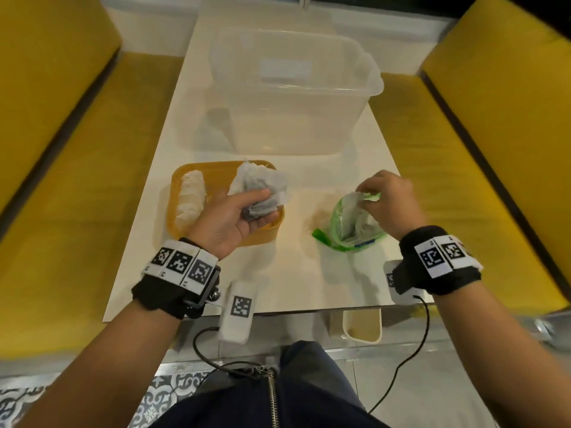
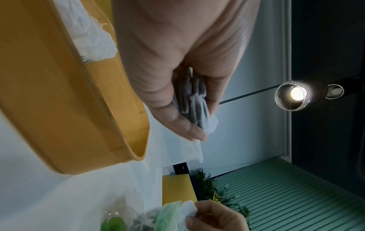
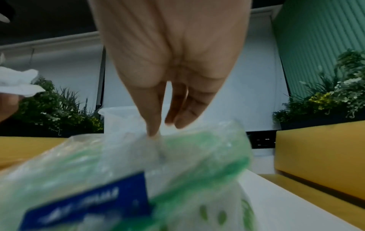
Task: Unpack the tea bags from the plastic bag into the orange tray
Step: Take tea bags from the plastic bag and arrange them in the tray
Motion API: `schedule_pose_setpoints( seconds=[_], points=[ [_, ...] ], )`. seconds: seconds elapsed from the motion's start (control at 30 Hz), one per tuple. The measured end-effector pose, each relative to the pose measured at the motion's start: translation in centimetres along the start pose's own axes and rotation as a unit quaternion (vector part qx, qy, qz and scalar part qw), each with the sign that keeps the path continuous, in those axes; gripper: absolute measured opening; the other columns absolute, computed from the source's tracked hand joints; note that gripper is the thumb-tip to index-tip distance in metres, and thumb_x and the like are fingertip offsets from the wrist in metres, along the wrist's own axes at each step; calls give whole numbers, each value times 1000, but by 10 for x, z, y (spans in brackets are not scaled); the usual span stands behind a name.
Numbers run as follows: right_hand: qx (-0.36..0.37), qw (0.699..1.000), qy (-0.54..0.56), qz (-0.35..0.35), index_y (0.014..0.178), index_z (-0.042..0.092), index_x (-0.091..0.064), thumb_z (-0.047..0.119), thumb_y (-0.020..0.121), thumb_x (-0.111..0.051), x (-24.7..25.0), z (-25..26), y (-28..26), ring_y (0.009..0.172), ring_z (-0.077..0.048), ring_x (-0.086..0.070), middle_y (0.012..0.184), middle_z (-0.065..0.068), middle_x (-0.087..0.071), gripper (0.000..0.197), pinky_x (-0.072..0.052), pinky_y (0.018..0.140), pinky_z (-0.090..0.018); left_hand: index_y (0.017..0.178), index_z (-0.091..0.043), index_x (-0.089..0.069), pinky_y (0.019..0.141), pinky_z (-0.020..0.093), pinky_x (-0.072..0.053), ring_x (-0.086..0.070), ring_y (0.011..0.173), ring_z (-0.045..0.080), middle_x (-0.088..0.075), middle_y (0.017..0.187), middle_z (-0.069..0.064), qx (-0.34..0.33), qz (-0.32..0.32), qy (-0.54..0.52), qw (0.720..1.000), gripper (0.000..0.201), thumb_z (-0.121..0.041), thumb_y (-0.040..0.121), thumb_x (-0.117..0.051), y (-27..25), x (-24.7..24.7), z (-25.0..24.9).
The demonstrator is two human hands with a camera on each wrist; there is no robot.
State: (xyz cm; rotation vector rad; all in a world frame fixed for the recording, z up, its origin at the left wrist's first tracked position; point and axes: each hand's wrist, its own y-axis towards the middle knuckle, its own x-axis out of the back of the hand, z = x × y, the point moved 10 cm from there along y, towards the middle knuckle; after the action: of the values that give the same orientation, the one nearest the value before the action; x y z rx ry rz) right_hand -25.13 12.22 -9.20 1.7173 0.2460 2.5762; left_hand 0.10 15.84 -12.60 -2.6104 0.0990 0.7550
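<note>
- We see the left hand (image 1: 230, 219) palm up over the right part of the orange tray (image 1: 177, 180), its fingers and thumb curled round a bunch of tea bags (image 1: 262, 188).
- In the left wrist view the dark ends of that bunch (image 2: 194, 100) are squeezed between thumb and fingers, with white paper sticking out past the fingertips.
- We find another row of pale tea bags (image 1: 192, 196) lying inside the tray along its left side.
- The tray stands on the white surface (image 1: 293, 273), to the left of the plastic bag (image 1: 340, 223).
- The green-tinted plastic bag lies on the surface with its mouth raised, and more tea bags show through it.
- The right hand (image 1: 391, 202) is at the bag's mouth, thumb and fingertips pinching a white tea bag (image 1: 350, 200) at the opening.
- In the right wrist view the bag is blurred; we make out a blue label (image 3: 92, 204) on it.
- A large clear plastic tub (image 1: 293, 88) stands behind the tray and bag.
- Yellow seats (image 1: 77, 149) flank the surface on both sides.
</note>
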Motion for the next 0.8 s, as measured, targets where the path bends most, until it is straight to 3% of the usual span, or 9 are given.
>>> schedule_pose_setpoints(
  seconds=[0.13,0.3,0.37,0.43,0.53,0.6,0.67,0.73,0.8],
  points=[
    [29,999,-18,-7,74,13,-71,-1,77,-67,1,10,-3,71,-22,-58,74,2,-60,15,-47,66,-29,111,-5,-60,64,26,-59,-70,81,18,-70,96,11,-11,-4,3,1000,23,-2,88,-60,-1,3,-2],
    [-55,971,-118,200,86,12,-75,4,83,-55,-34,-3,-7,70,-27,-56,80,-9,-66,22,-42,64,-28,105,-8,-62,68,28,-60,-70,84,18,-71,97,8,-25,-3,18,1000,19,0,88,-60,-3,4,-7],
    [-71,976,-125,164,89,17,-76,9,83,-52,-19,4,-3,71,-29,-60,83,-8,-67,26,-49,64,-30,102,-9,-63,70,29,-60,-71,83,17,-72,93,7,-34,-5,27,999,18,1,87,-60,-4,6,-9],
    [-56,990,-115,56,86,21,-75,11,84,-50,11,25,5,70,-29,-61,86,-7,-70,27,-50,62,-30,98,-9,-64,71,30,-60,-71,82,17,-73,89,5,-40,-8,35,999,16,1,87,-60,-5,9,-9],
    [22,999,41,-19,90,21,-74,17,86,-56,30,83,6,75,-22,-66,88,-2,-72,19,-54,70,-32,98,-9,-66,70,28,-60,-71,84,17,-73,89,5,-48,-3,55,997,16,1,86,-62,-6,10,-9],
    [64,984,164,36,95,20,-73,23,85,-66,13,122,5,77,-15,-66,87,1,-72,13,-54,75,-30,97,-9,-66,68,26,-59,-71,83,16,-73,88,4,-56,2,64,996,16,1,86,-62,-8,8,-9],
    [58,957,263,108,95,19,-71,22,81,-73,-14,148,3,71,-17,-63,84,-7,-69,15,-53,66,-31,98,-11,-66,66,25,-58,-71,79,14,-74,84,2,-64,1,65,996,17,1,86,-60,-9,10,-12],
    [49,928,346,127,95,15,-70,15,82,-73,-26,163,3,66,-19,-59,82,-14,-65,13,-51,56,-33,99,-12,-65,64,24,-58,-71,78,13,-74,84,1,-70,-7,54,996,19,1,86,-60,-11,17,-16],
    [39,903,407,130,98,10,-71,16,83,-74,-29,170,4,67,-18,-59,79,-9,-62,16,-52,53,-32,101,-11,-65,64,24,-57,-71,80,14,-74,87,3,-74,-14,42,996,20,0,84,-61,-12,26,-20]
  ],
)
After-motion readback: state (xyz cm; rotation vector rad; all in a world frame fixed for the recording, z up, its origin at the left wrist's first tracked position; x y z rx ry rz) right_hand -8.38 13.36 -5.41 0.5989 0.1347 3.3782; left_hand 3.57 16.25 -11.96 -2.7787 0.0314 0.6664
